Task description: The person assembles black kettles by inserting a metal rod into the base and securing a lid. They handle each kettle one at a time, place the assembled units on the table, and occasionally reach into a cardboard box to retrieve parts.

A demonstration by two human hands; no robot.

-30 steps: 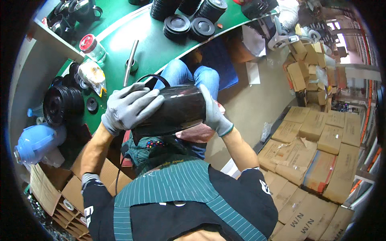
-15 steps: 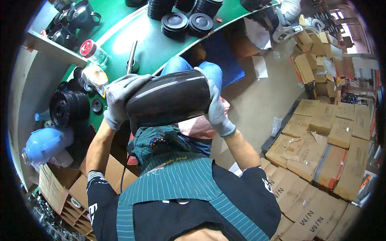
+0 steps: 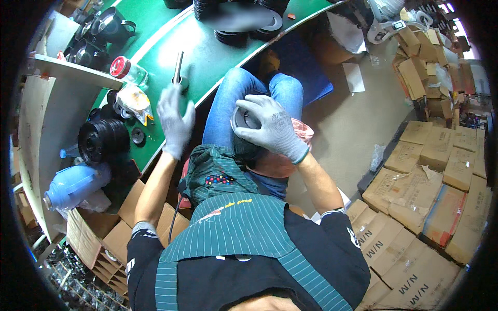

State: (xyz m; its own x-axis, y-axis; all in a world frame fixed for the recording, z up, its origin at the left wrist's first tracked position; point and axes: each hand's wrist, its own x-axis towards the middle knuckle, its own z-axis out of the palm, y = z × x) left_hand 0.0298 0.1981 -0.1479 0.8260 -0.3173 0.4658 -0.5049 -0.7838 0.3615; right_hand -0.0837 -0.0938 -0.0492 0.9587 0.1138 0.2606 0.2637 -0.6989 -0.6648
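Note:
My right hand [image 3: 270,124], in a grey knit glove, grips the round end of a glossy black cylinder [image 3: 245,120] standing on end between my thighs. Its ring-shaped top shows between thumb and fingers; its lower body is mostly hidden by the hand and my apron. My left hand [image 3: 176,119], gloved too and slightly blurred, is stretched out over the near edge of the green table. Its fingers are extended, with the thumb apart and nothing visible in them. Just beyond its fingertips a metal rod [image 3: 178,67] rises from a small dark cup [image 3: 180,83].
Black discs [image 3: 231,37] stand in stacks at the back of the green table [image 3: 155,49]. To the left are a red-lidded jar [image 3: 129,71], a plastic bag [image 3: 134,101], black round parts [image 3: 104,140] and a blue jug [image 3: 78,184]. Cardboard boxes [image 3: 404,189] fill the right.
My left hand has let go of the black cylinder and moved toward the metal rod. The cylinder has turned from lying crosswise to end-up, with my right hand at its top.

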